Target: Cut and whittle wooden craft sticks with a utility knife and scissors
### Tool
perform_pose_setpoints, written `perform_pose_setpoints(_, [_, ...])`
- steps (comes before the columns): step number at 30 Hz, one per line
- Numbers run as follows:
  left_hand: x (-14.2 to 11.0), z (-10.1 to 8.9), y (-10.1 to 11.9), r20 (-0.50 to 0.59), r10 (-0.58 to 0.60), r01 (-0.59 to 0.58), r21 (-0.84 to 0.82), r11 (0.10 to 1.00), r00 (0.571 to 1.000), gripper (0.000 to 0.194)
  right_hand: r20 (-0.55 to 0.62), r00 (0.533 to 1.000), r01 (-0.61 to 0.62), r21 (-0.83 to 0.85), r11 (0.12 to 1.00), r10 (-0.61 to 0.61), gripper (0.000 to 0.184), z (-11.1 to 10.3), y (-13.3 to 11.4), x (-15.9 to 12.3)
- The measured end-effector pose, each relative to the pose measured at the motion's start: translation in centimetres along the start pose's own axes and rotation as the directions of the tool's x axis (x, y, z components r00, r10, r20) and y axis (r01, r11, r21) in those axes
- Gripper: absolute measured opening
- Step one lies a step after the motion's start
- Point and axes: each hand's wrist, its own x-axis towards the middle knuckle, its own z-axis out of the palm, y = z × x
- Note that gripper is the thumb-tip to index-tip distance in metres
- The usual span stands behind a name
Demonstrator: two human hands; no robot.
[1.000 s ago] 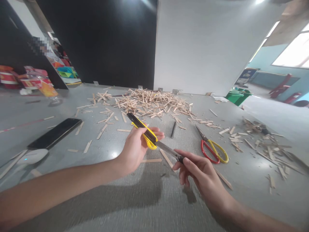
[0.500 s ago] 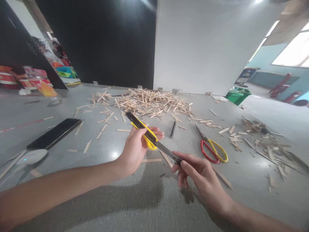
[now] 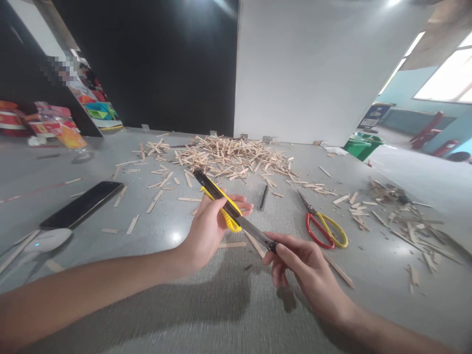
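My left hand grips the yellow and black handle of a utility knife, thumb on top, other fingers beneath it. From the handle's near end a grey metal blade strip sticks out toward the right. A small black piece sits at the strip's end, pinched between thumb and fingers of my right hand. The knife is held tilted above the grey table. Just beyond lies a short dark rod. Scissors with one red and one yellow handle loop rest right of my right hand.
A heap of small wooden sticks lies at the back, before a black and a white panel. A phone, a white mouse-like device and a tilted bottle are at left. Wood scraps litter the right side.
Both hands keep their hold on the knife and its blade strip. The handle has shifted very slightly to the right; little else differs.
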Motion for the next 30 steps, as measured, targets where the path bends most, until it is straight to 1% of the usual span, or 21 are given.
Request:
perform_pose_setpoints(5, [0.06,-0.05,-0.03,0.015,0.016,-0.016,0.007,1.0,1.0,0.016,0.003,1.0,-0.021,0.013,1.0,0.021,0.033,-0.03,0.22,0.12])
perform_pose_setpoints(10, [-0.02,-0.34,-0.15,0.043,0.053,-0.055,0.031,0.998,0.998,0.021,0.009,1.0,-0.029,0.036,0.999,0.029,0.036,0.04,0.38,0.16])
perform_pose_setpoints(16, [-0.12,-0.65,-0.43,0.116,0.049,-0.055,0.05,0.997,0.992,0.025,0.017,0.999,-0.039,0.052,0.998,0.038,0.035,0.07,0.47,0.02])
perform_pose_setpoints(19, [-0.21,-0.69,-0.52,0.158,0.066,-0.074,0.045,0.996,0.985,0.024,0.012,0.999,-0.048,0.04,0.998,0.048,0.036,0.08,0.53,0.0])
perform_pose_setpoints(21, [-0.3,-0.72,-0.54,0.175,0.058,-0.067,0.048,0.997,0.983,0.022,0.002,0.998,-0.057,0.04,0.998,0.057,0.037,0.12,0.58,-0.02])
perform_pose_setpoints(25, [-0.41,-0.81,-0.65,0.18,0.031,-0.05,0.099,0.994,0.983,0.019,-0.013,0.997,-0.074,0.051,0.996,0.075,0.039,0.27,0.64,-0.04])
perform_pose_setpoints(28, [-0.41,-0.87,-0.86,0.168,0.056,-0.08,0.141,0.987,0.984,0.016,-0.036,0.994,-0.099,0.077,0.992,0.102,0.044,0.34,0.6,0.04])
perform_pose_setpoints(30, [-0.46,-0.86,-1.0,0.176,0.062,-0.086,0.13,0.988,0.982,0.016,-0.048,0.989,-0.134,0.086,0.987,0.139,0.044,0.33,0.56,0.14])
